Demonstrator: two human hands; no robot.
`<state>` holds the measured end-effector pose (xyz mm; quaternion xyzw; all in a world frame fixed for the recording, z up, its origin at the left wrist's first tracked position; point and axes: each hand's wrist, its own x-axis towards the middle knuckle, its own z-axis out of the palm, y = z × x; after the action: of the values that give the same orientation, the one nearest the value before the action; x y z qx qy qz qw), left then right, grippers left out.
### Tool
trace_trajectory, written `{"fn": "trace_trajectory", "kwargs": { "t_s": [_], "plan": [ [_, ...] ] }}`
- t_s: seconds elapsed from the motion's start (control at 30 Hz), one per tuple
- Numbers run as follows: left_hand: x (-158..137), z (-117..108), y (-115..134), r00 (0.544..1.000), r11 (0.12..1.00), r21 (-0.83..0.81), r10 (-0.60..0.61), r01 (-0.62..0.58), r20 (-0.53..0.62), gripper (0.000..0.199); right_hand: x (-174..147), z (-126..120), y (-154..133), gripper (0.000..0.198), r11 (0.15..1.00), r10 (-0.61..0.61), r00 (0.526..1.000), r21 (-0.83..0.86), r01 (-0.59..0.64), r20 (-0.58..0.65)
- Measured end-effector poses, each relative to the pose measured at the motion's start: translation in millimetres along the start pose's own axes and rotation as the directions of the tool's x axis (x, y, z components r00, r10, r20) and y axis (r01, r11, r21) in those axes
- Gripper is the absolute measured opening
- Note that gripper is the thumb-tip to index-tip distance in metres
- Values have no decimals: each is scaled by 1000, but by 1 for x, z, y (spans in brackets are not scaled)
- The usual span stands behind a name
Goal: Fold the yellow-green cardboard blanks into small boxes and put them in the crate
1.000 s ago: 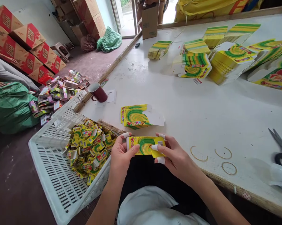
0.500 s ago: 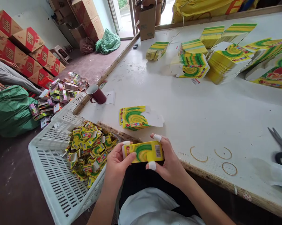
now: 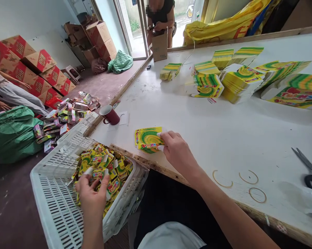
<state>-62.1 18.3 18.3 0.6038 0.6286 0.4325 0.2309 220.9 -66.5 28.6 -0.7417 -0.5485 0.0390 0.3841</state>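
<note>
Over the white plastic basket [image 3: 41, 193], my left hand [image 3: 92, 190] has its thumb and taped fingers spread apart. Small yellow-green folded boxes [image 3: 115, 185] lie heaped just beyond it, one of them showing between the fingertips. On the table, my right hand [image 3: 175, 147] grips the right end of the top flat carton [image 3: 149, 136] on a small stack, thumb at the near edge and fingers at the far one. White tape wraps its fingertips. The stack's right-hand flaps are mostly hidden behind this hand.
A maroon mug [image 3: 111, 116] stands at the table's left edge. Carton stacks [image 3: 240, 83] line the back. Rubber bands [image 3: 257, 195] and scissors [image 3: 304, 160] lie to the right. One person [image 3: 162, 17] sits beyond the table; another [image 3: 13, 88] is at left by a green sack [image 3: 13, 135].
My hands have parted. The left has moved left and down over the basket, no longer holding up the folded box; the right has reached forward onto the carton stack. The view has tilted up slightly.
</note>
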Motion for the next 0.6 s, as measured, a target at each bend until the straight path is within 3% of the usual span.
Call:
{"fn": "trace_trajectory", "kwargs": {
  "t_s": [0.2,0.33,0.47,0.53,0.6],
  "plan": [
    [-21,33,14,959,978,-194,-17,75,284,52,2,4,1,51,1000,4,1000,14,-4,-11],
    [-34,39,29,920,953,-253,-55,164,387,51,4,-6,-6,46,977,121,992,182,-112,-34],
    [-60,50,51,837,829,-450,-37,331,546,49,-9,-23,-20,35,879,159,987,458,-132,-21],
    [-73,57,61,798,733,-543,-1,410,602,61,-23,-29,-27,33,795,128,990,590,-139,61],
    [-82,63,67,785,718,-548,3,429,619,69,-38,-28,-33,33,723,74,982,669,-173,174]
  ]
}}
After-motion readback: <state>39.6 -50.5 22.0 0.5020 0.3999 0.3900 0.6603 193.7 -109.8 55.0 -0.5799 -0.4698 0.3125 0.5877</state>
